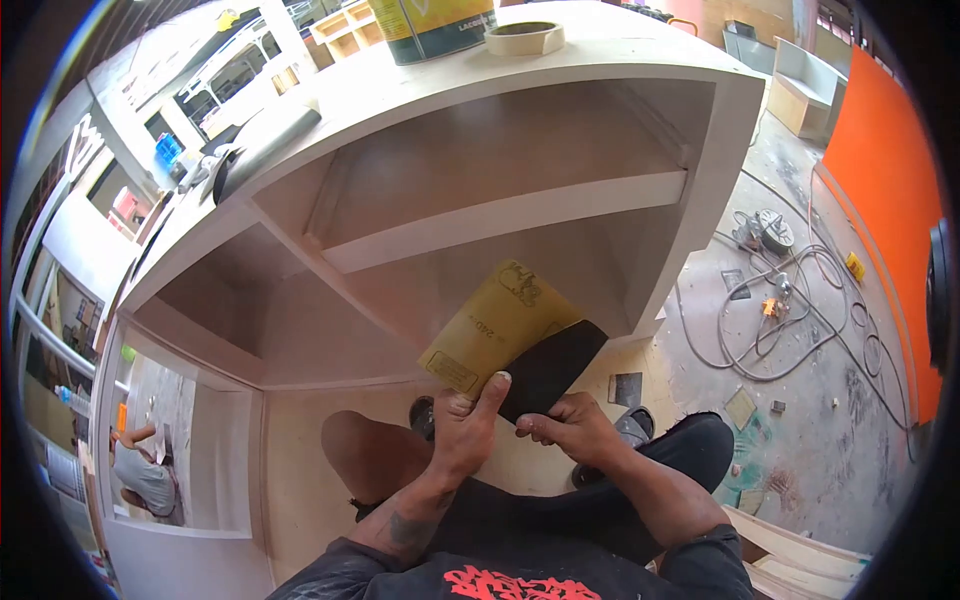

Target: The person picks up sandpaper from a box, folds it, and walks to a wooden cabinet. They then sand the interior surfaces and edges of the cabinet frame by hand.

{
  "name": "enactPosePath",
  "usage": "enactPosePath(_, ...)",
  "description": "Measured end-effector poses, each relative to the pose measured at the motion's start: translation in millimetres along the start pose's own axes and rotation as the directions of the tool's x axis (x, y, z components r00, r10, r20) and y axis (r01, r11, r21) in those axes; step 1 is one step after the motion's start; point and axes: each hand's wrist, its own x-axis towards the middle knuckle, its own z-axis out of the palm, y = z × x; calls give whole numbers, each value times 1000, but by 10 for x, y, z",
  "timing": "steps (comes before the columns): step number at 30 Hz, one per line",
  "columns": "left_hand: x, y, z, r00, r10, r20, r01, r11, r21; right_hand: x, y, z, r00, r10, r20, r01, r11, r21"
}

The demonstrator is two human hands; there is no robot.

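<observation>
A sheet of sandpaper (490, 325), with a yellow printed back that reads 240, is held up in front of the cabinet. Its right part is turned over, so the black grit side shows. My left hand (468, 425) pinches the lower edge, thumb on top. With thumb and curled fingers, my right hand (575, 428) grips the bottom corner of the black part. Behind the sheet stands a pale cabinet (510, 220) with open compartments. My knees are bent below it, on either side of my hands.
A paint can (430, 30) and a roll of masking tape (525, 38) stand on the cabinet top. Coiled cables (770, 310) lie on the floor at right, beside an orange panel (880, 220). Another person (145, 465) crouches at far left, seen through the cabinet's opening.
</observation>
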Motion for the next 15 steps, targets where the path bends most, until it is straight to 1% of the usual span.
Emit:
enactPosePath(3,27,-19,-31,998,17,-56,-18,1000,-9,28,60,-224,966,-218,-139,219,976,-8)
enactPosePath(4,37,-24,-104,1000,-13,17,12,999,48,14,24,-288,939,-265,-221,297,947,124)
enactPosePath(5,39,-26,-216,995,-49,86,40,994,105,-48,-217,-352,905,-295,-306,375,894,246)
enactPosePath(6,26,-28,-294,984,-90,151,66,985,162,-73,-267,-397,899,-293,-325,386,880,276)
enactPosePath(7,10,-17,-317,970,-154,190,119,976,180,-98,-316,-441,893,-290,-344,399,865,305)
enactPosePath(9,-4,9,-322,923,-278,265,223,950,218,-163,-216,-574,939,-238,-250,290,937,193)
enactPosePath(11,10,9,-361,909,-280,309,216,950,225,-183,-208,-563,936,-210,-284,266,948,176)
enactPosePath(12,28,29,-369,903,-278,327,209,950,231,-176,-212,-551,933,-201,-298,258,951,168)
enactPosePath(14,9,156,-336,878,-390,278,320,910,265,-171,-221,-531,924,-200,-326,240,967,85)
enactPosePath(15,9,174,-331,876,-397,275,324,905,276,-167,-229,-524,918,-203,-340,230,972,41)
